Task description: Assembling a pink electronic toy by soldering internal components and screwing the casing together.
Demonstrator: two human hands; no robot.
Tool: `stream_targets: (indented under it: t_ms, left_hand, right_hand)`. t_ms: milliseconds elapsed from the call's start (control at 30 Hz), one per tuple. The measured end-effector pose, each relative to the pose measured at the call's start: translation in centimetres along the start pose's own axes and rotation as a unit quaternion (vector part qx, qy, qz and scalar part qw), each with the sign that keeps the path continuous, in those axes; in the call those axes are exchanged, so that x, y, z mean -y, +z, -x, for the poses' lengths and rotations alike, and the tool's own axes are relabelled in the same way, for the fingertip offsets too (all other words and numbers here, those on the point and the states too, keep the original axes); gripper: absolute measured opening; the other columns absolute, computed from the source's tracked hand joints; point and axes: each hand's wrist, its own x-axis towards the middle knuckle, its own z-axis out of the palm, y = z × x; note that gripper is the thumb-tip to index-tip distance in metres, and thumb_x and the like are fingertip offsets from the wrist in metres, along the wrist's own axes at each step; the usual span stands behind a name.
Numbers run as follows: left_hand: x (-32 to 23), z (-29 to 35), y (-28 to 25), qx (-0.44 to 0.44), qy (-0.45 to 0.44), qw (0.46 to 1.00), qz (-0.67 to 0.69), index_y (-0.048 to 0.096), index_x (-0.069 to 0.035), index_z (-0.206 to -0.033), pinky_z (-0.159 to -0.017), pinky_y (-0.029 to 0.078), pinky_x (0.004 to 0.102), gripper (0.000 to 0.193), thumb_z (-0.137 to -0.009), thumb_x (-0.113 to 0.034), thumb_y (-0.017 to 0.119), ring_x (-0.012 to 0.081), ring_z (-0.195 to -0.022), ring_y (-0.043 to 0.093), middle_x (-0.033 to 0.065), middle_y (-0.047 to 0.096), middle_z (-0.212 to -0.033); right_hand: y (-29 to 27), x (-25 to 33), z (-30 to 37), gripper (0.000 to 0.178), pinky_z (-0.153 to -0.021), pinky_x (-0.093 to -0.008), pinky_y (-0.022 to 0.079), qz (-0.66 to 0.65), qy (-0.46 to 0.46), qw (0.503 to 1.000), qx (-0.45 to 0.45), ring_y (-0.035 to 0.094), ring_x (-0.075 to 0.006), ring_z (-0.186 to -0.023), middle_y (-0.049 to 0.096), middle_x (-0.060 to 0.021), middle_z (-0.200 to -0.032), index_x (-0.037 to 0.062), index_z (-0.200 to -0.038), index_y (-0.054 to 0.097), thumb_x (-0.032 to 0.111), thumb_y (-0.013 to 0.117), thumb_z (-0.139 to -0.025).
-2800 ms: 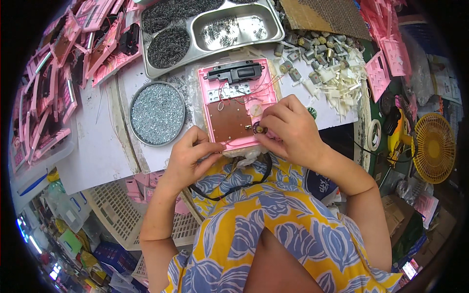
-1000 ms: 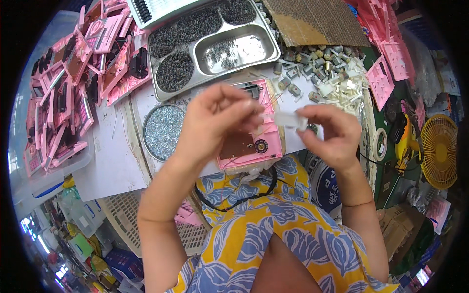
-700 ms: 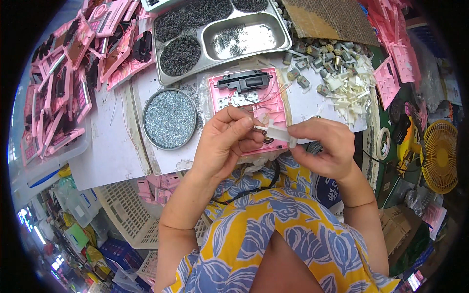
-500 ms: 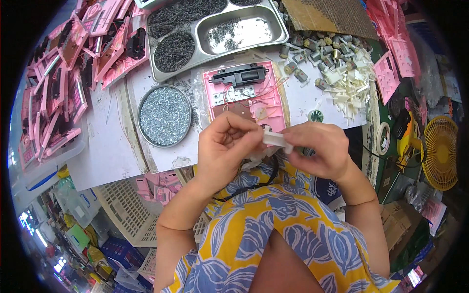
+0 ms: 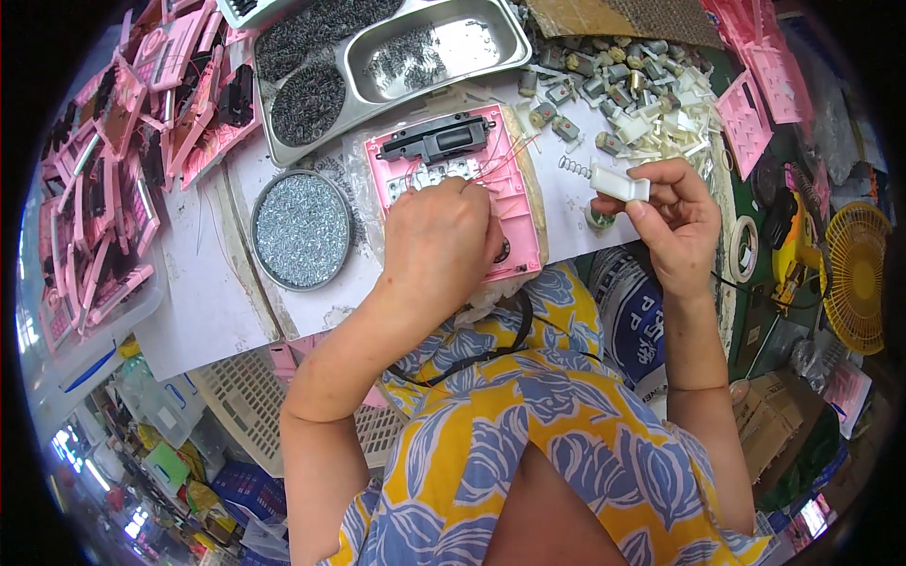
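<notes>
Both hands are now standing apart, the left having moved off the white plastic piece (image 5: 620, 185) and over the pink case (image 5: 519, 231). Thumb and fingers of the right hand (image 5: 681, 222) are pinching that piece above the table, a coil spring (image 5: 573, 168) sticking out from its left end. Over the case, the left hand (image 5: 439, 236) is curling palm-down, hiding much of the inside; whether its fingers are gripping anything cannot be told. Above its knuckles a black module (image 5: 439, 141) is sitting along the case's far edge, and loose red wires (image 5: 512, 156) are straggling over the right side. Small motors (image 5: 608, 142) and white parts (image 5: 672, 123) are crowding the space beyond the right hand. Leftward, a round dish (image 5: 300, 286) is holding silvery bits; farther off, a metal tray (image 5: 479, 47) is holding dark springs (image 5: 307, 102).
</notes>
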Motion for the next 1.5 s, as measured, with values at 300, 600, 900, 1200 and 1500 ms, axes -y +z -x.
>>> stream_targets:
  t_ms: [300,600,900,1200,1500]
  left_hand:
    - [-0.6,0.2,-0.1,-0.016,0.022,0.997,0.071,0.068,-0.007,-0.083,-0.062,0.052,0.0407,0.010,-0.081,-0.012,0.076,0.0287,-0.067,0.066,0.0077,0.064,-0.077]
    - [-2.4,-0.2,1.1,0.023,0.000,0.999,-0.036,0.071,-0.006,-0.086,-0.066,0.054,0.0438,0.010,-0.081,-0.014,0.073,0.0322,-0.073,0.068,0.0118,0.068,-0.083]
    - [1.2,4.2,0.7,-0.130,0.104,0.974,0.152,0.074,-0.009,-0.091,-0.065,0.046,0.0361,0.020,-0.073,-0.008,0.083,0.0231,-0.072,0.061,0.0031,0.064,-0.081]
    - [2.3,5.5,1.2,-0.136,0.123,0.962,0.200,0.074,-0.005,-0.097,-0.069,0.051,0.0360,0.025,-0.073,-0.002,0.083,0.0261,-0.082,0.065,0.0108,0.067,-0.094]
    - [2.1,5.5,1.5,-0.127,0.086,0.964,0.217,0.072,-0.004,-0.095,-0.073,0.054,0.0361,0.022,-0.075,-0.002,0.082,0.0279,-0.086,0.067,0.0122,0.069,-0.101]
  right_hand:
    - [0.5,-0.8,-1.3,0.027,-0.082,-0.0267,0.058,0.030,0.002,0.999,0.015,0.075,-0.0208,-0.098,0.074,-0.0152,-0.107,-0.0029,-0.118,0.059,-0.002,0.067,-0.093]
    - [-0.3,0.3,-0.3,0.027,-0.084,-0.0283,0.058,0.046,0.013,0.999,0.010,0.075,-0.0210,-0.097,0.074,-0.0161,-0.107,-0.0033,-0.118,0.060,-0.001,0.068,-0.092]
    - [1.2,-1.8,-2.0,0.023,-0.087,-0.0338,0.053,0.254,-0.090,0.959,0.092,0.066,-0.0197,-0.095,0.072,-0.0055,-0.100,0.0049,-0.105,0.075,0.005,0.077,-0.082]
    - [2.6,-2.2,-3.8,0.030,-0.085,-0.0387,0.050,0.406,-0.228,0.872,0.151,0.057,-0.0289,-0.099,0.066,-0.0058,-0.100,0.0085,-0.102,0.076,0.007,0.081,-0.072]
    - [2.4,-2.9,-5.8,0.030,-0.084,-0.0385,0.050,0.344,-0.247,0.881,0.210,0.057,-0.0292,-0.098,0.067,-0.0058,-0.100,0.0084,-0.102,0.076,0.006,0.082,-0.073]
